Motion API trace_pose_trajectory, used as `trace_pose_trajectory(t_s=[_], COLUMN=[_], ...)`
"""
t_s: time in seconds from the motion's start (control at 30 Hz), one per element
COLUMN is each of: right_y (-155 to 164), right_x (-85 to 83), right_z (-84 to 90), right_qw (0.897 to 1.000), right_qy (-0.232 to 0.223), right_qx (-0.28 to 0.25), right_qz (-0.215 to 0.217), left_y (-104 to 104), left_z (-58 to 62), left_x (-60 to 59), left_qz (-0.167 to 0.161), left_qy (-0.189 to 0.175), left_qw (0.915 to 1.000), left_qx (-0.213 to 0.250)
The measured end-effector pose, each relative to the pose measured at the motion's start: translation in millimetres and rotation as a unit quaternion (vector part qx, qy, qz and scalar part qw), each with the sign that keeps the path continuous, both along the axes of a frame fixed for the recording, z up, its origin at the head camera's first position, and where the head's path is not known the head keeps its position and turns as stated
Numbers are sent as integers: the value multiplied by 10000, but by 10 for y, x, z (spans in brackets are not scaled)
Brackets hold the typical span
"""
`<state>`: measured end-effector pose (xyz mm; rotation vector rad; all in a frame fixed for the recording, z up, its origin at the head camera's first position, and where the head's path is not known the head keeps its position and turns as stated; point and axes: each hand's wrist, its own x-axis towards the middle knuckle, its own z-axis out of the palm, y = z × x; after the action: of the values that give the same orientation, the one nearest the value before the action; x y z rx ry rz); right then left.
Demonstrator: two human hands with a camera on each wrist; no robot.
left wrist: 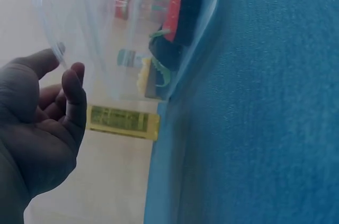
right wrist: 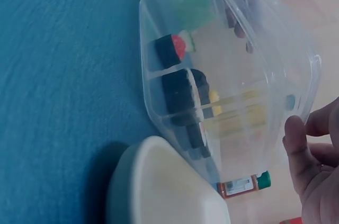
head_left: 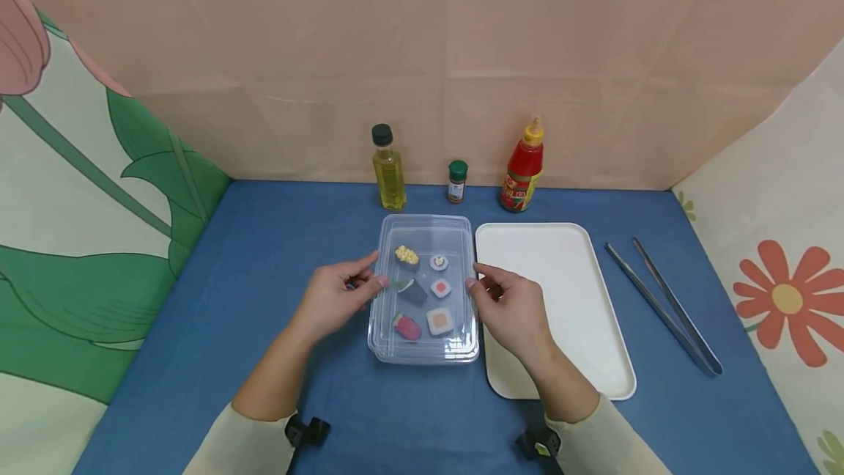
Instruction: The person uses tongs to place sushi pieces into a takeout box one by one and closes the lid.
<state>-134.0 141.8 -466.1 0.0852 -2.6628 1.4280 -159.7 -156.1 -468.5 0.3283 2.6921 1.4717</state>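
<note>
While both hands flank the box [head_left: 425, 229], tongs [head_left: 662, 304] lie beyond the tray [head_left: 560, 270].

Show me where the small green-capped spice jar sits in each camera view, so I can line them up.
Head: small green-capped spice jar at the table's back edge, between the oil bottle and the ketchup bottle.
Left wrist: not clearly identifiable; only blurred shapes behind the plastic.
Right wrist: jar lies sideways at the bottom, below the box.
Shared landmark: the clear plastic sushi box.

Clear lidded box [head_left: 425, 229] of sushi pieces [head_left: 422, 292], flat on cloth
</note>
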Motion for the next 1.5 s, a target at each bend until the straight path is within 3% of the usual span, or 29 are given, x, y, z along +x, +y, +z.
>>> trace_pose_trajectory(t_s=[0.37, 0.63, 0.9, 1.1, 1.2, 1.3, 1.5], right_y=[10, 10, 54, 145, 181, 193, 191], right_x=[-12, -24, 7, 104, 141, 164, 192], right_z=[-77, -102, -140, -112, -99, -98, -102], right_qw=[9996, 9991, 9965, 9881, 9779, 9657, 9529], right_qy=[-226, -334, -438, -1031, -1489, -1916, -2348], right_qx=[117, 201, 653, 557, 382, 202, -174], right_qz=[124, 161, 289, 995, 1419, 1742, 1911], left_y=[17, 31, 6, 16, 47, 50, 24], left_z=[-66, -73, -126, -59, -26, -29, -88], left_x=[30, 27, 87, 175, 211, 245, 279], left_qz=[92, 94, -151, -484, -436, -669, -1328], left_qy=[-645, -881, -1129, -1643, -1809, -2026, -2716], left_qw=[9977, 9959, 9930, 9848, 9817, 9756, 9529], left_qx=[-166, -176, -320, -297, -398, -513, 257])
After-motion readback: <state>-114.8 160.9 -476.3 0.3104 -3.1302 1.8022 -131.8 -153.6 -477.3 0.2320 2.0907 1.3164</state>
